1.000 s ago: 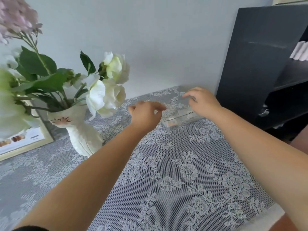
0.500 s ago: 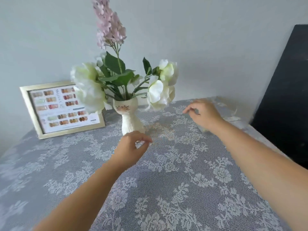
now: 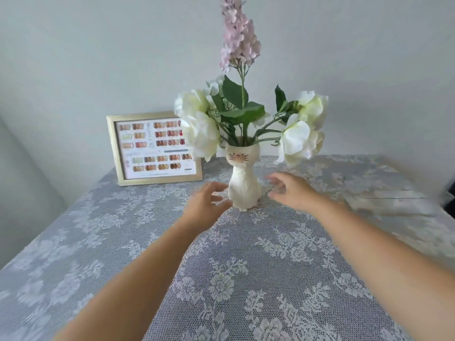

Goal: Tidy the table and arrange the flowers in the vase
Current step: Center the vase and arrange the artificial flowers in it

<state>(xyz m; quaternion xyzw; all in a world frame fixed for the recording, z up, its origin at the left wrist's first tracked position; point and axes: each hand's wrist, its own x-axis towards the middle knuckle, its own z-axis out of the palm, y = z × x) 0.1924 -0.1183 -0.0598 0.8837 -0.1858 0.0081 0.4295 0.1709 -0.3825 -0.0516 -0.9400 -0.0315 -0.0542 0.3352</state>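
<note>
We noted cat vase (image 3: pixel 244 185) at frame centre between left hand (image 3: pixel 205 205) and right hand (image 3: pixel 291 191); both spread, grasping nothing.

The vase (image 3: pixel 244 179) is white, shaped like a cat, with a thin dark whisker-and-eye drawing and a small pinkish nose. It carries big creamy-white flowers (image 3: pixel 198 124), dark green leaves (image 3: pixel 242 112) and a tall pale pink-lilac spray (image 3: pixel 238 33). The bench (image 3: pixel 246 279) wears a grey cloth under white floral lace. The picture frame (image 3: pixel 154 147) is pale gold around a white card with rows of orange, brown, red and green swatches. The wall (image 3: pixel 98 57) is plain pale grey.
</note>
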